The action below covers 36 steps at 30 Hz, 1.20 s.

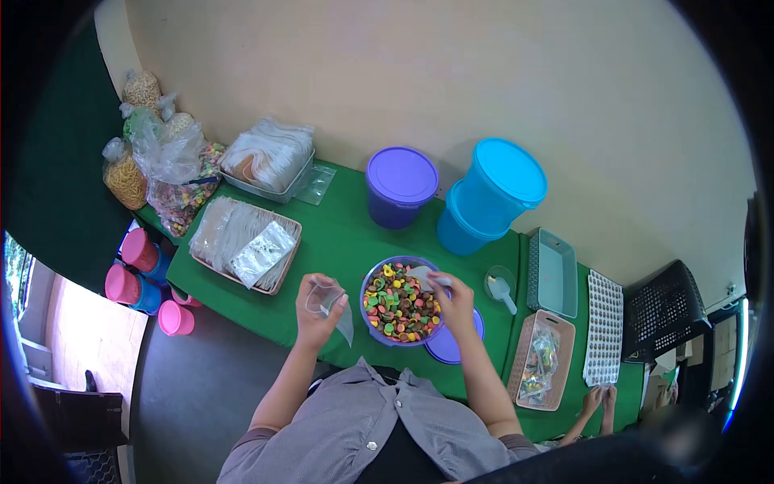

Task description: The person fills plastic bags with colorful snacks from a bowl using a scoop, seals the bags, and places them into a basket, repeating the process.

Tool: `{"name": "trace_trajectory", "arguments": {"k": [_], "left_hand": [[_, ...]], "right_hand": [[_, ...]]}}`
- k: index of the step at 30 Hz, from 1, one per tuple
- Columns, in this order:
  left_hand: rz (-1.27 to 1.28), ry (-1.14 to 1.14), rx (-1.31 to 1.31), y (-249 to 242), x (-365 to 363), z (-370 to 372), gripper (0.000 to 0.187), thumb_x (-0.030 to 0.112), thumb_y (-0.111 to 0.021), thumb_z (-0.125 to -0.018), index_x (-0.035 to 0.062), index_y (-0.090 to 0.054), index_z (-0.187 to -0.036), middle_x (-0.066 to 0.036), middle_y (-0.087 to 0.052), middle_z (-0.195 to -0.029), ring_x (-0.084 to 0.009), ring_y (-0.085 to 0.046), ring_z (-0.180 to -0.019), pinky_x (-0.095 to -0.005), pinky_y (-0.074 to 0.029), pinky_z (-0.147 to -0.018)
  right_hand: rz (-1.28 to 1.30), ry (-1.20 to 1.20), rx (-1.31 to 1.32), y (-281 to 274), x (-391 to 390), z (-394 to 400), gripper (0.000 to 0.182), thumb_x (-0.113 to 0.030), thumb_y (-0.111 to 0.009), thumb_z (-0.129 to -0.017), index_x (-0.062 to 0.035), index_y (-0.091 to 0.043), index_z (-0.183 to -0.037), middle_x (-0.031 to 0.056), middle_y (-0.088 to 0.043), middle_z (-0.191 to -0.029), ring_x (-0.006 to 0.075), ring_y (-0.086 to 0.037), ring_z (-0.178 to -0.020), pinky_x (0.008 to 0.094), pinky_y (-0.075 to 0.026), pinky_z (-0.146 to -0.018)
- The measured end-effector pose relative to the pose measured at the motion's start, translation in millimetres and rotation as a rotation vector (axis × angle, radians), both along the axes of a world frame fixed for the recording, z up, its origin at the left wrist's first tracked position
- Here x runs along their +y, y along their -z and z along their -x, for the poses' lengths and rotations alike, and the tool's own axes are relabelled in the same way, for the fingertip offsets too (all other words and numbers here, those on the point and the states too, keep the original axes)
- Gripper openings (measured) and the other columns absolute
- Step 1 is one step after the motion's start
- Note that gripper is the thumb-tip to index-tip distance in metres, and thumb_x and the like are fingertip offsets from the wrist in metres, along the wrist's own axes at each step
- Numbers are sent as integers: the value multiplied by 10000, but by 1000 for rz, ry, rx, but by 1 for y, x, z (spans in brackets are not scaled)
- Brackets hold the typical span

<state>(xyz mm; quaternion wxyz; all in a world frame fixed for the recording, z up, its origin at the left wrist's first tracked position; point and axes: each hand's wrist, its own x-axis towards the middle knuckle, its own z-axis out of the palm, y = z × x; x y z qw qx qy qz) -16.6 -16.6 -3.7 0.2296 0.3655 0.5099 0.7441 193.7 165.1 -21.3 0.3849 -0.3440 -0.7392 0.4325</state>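
A round purple tub (367, 323) in front of me is full of colourful snack pieces (397, 305) in green, yellow, red and brown. My right hand (457, 304) reaches over its right side, fingers closed round a white scoop (421, 277) that rests among the pieces. To the left of the tub, my left hand (318, 310) grips a small clear plastic bag (345, 324). The bag's mouth appears held apart, and whether anything is inside is hard to make out. Beneath my right forearm lies a purple lid (457, 343), partly hidden by the tub.
Baskets of plastic bags (234, 234) stand left on the green table (339, 234). Behind are a lidded purple tub (401, 189) and stacked blue tubs (493, 198). Rightward sit a white spoon (503, 292), a basket of filled packets (542, 363) and a tray (603, 327) near another person's hands (598, 398).
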Motion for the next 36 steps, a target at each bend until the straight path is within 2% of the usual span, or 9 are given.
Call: {"name": "trace_trajectory", "arguments": {"k": [2, 5, 7, 10, 13, 24, 29, 31, 36], "left_hand": [[4, -3, -26, -1, 2, 0, 343, -5, -687, -802, 50, -475, -1065, -58, -546, -965, -133, -568, -901, -289, -467, -824], [22, 27, -14, -3, 4, -1, 347, -7, -689, -802, 50, -474, -1068, -57, -547, -972, -136, -569, -921, -294, -467, -839], [19, 58, -7, -2, 3, -2, 352, -8, -691, -799, 50, -474, -1070, -56, -547, -977, -139, -572, -931, -296, -466, -846], [44, 83, 22, 1, 2, 1, 362, 8, -695, -800, 54, -469, -1078, -55, -538, -979, -144, -576, -930, -296, -471, -834], [79, 82, 48, 3, 1, 2, 369, 27, -698, -800, 58, -465, -1084, -55, -529, -975, -145, -576, -920, -296, -478, -813], [161, 102, 29, 10, 7, -4, 373, 34, -707, -794, 58, -470, -1081, -50, -544, -966, -136, -575, -914, -293, -477, -811], [118, 94, 18, 6, 5, -5, 352, 4, -712, -794, 47, -493, -1066, -49, -548, -991, -144, -589, -939, -296, -474, -847], [129, 76, 21, 10, 4, -2, 352, 4, -712, -793, 47, -494, -1065, -50, -548, -991, -144, -586, -940, -296, -472, -849], [133, 43, 32, 11, 4, -3, 354, 1, -712, -790, 45, -496, -1066, -48, -549, -989, -139, -578, -938, -292, -468, -852]], "right_hand": [[-97, -227, -115, -32, 5, 18, 189, -28, -673, -833, -66, -703, -1015, 133, -703, -963, 250, -674, -895, 336, -519, -787], [-157, -473, -251, -21, 29, 42, 161, -45, -671, -841, -68, -709, -996, 135, -703, -959, 265, -677, -877, 348, -525, -766], [-153, -552, -361, -17, 44, 53, 150, -72, -669, -854, -48, -704, -998, 118, -710, -959, 228, -679, -862, 335, -524, -771], [247, -660, -315, -3, 79, 61, 150, -71, -643, -886, 1, -691, -1008, 62, -705, -960, 119, -647, -889, 298, -517, -798], [375, -729, -309, 21, 99, 59, 150, -80, -640, -895, 3, -689, -1010, 63, -701, -961, 118, -641, -887, 278, -507, -804], [376, -446, -131, 39, 59, 30, 160, -91, -648, -887, -5, -694, -1013, 42, -706, -912, 106, -639, -847, 265, -515, -755], [409, -415, -159, 44, 57, 12, 163, -62, -644, -887, 20, -683, -1023, 52, -662, -815, 78, -606, -710, 248, -508, -641], [546, -249, -18, 51, 54, 11, 190, -95, -634, -913, 38, -648, -1047, 85, -677, -940, 128, -649, -821, 237, -551, -724], [650, 26, 134, 65, 32, 16, 178, -62, -587, -931, 51, -610, -1067, 112, -658, -986, 156, -653, -839, 257, -588, -717]]}}
